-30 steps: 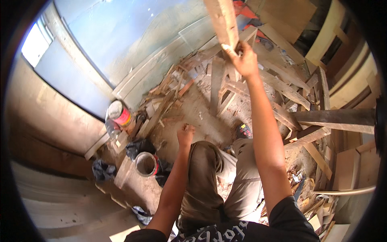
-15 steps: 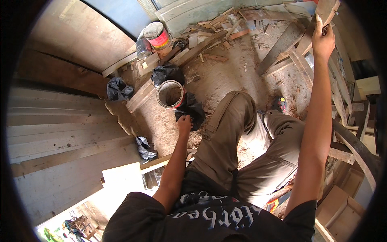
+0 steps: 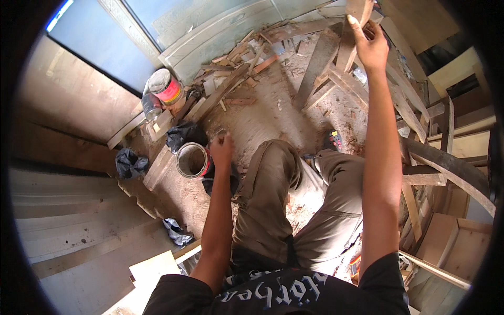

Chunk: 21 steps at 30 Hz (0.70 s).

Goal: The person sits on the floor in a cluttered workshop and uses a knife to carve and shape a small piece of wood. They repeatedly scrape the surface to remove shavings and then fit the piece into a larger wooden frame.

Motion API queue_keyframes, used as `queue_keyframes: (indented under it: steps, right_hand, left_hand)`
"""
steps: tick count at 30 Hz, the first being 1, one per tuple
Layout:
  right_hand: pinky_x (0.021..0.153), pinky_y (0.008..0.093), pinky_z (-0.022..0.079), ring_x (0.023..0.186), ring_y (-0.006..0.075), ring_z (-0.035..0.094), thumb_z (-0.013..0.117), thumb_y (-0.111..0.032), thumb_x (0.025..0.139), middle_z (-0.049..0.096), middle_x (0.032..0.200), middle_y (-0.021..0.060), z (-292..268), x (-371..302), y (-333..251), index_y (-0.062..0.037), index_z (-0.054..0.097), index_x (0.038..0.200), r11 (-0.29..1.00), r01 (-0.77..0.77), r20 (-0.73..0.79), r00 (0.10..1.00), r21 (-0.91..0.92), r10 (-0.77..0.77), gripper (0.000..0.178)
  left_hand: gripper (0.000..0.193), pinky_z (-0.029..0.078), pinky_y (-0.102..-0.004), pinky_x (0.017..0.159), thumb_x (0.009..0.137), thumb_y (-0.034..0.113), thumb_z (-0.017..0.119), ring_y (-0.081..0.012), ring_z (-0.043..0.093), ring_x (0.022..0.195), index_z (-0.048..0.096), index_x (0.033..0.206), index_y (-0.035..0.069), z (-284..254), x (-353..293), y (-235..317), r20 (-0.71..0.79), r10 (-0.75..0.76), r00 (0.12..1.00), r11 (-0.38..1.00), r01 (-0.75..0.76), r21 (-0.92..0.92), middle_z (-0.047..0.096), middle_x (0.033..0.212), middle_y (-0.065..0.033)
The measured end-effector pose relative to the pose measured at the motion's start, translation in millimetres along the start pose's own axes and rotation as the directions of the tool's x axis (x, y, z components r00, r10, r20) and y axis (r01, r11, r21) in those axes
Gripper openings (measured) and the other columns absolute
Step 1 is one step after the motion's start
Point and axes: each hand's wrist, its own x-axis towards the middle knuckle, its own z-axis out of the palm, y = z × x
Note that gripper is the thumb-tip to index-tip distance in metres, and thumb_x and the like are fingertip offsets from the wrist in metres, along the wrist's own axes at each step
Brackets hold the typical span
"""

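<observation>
Near the top right edge, gripping one wooden board with the right hand, at full reach. Unable to tell contact between it and the jumble of loose timber alongside, or to count those pieces.

Farther left, with the left hand curled closed, just beside one open can; impossible to tell any small object inside the fist.

By the wall, two more cans: one red-and-yellow can and one smaller dark can.

Around the open can, three black bags: a first bag just behind, a second bag off left, a third bag partly hidden by the left forearm.

Lower left, one crumpled silvery bag. Past the knees, one patterned shoe.
</observation>
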Motion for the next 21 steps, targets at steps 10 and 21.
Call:
queue_keyframes:
  steps: [10, 21]
  right_hand:
    - [0.093, 0.0444, 0.053, 0.107, 0.0399, 0.067, 0.081, -0.059, 0.076, 0.068, 0.112, 0.0285, 8.4, 1.5, 4.0, 0.0075, 0.066, 0.119, 0.994, 0.092, -0.117, 0.990, 0.068, -0.083, 0.080]
    - [0.096, 0.0458, 0.052, 0.110, 0.0409, 0.066, 0.082, -0.054, 0.077, 0.065, 0.116, 0.0316, 3.9, -3.5, -13.5, 0.0087, 0.062, 0.126, 0.997, 0.066, -0.078, 0.995, 0.048, -0.062, 0.082]
  left_hand:
    - [0.053, 0.051, -0.0348, 0.087, 0.087, 0.041, 0.078, -0.0184, 0.062, 0.104, 0.064, 0.113, -0.003, 127.3, 2.8, 315.7, 0.139, 0.671, 0.728, 0.688, -0.543, -0.481, 0.067, 0.104, -0.0093]
    - [0.027, 0.054, -0.0305, 0.065, 0.085, 0.014, 0.079, -0.0160, 0.064, 0.070, 0.065, 0.101, -0.003, 258.4, -13.3, 444.3, 0.195, 0.881, 0.431, 0.396, -0.446, -0.803, 0.068, 0.082, -0.0051]
